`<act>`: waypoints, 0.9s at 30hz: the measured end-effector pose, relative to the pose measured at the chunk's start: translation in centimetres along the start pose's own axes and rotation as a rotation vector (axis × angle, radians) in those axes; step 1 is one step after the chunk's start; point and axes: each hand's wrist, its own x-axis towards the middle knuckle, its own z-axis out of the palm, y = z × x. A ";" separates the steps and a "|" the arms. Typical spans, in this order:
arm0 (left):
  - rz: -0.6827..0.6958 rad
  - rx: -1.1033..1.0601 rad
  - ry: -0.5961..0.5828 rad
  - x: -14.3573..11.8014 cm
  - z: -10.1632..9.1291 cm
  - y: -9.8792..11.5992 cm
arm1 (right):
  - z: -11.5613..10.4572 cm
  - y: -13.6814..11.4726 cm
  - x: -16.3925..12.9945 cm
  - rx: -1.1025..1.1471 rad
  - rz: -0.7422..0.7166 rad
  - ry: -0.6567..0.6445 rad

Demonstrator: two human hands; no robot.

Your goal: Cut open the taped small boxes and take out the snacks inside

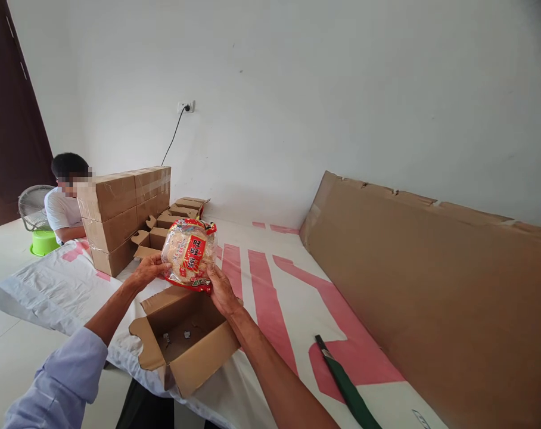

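Observation:
Between my two hands is a clear and red bag of rice crackers (181, 253), raised over an open cardboard box (205, 363). My left hand (151, 269) pinches the bag's left edge, and my right hand (222, 289) grips its lower right corner. Pale round crackers show through the clear film, beside a red label with large characters. Inside the box just below, a few small grey bits lie on the bottom. The box's flaps are folded outward, and my right forearm passes by its right side.
Stacked closed cartons (114, 202) stand at the left, with several open boxes (156, 238) beside them. A co-worker (65, 208) sits behind the stack near a fan (31, 205). A big cardboard sheet (431, 286) leans at right; a green strip-like object (346, 387) lies on the sheeted table (270, 298).

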 end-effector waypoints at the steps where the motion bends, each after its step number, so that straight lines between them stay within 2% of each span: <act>1: 0.001 -0.001 -0.002 -0.1 0.0 0.0 | 0.0 0.0 -0.2 -0.003 -0.006 -0.003; 13: 0.099 0.019 0.047 -1.6 0.8 0.4 | 0.6 -0.4 -0.3 0.036 -0.011 0.004; 18: 0.123 0.050 0.063 -1.3 1.1 1.0 | 0.6 -1.8 -0.5 0.096 0.047 -0.093; 22: 0.096 0.105 0.026 -2.1 1.2 2.2 | 0.0 -2.8 -1.2 0.092 0.086 -0.176; 24: 0.115 0.268 0.043 -3.6 1.5 3.1 | -0.7 -3.1 -1.5 0.104 0.077 -0.127; 27: 0.236 0.768 0.164 -7.8 3.4 4.7 | -2.8 -3.9 -1.7 0.138 -0.002 0.073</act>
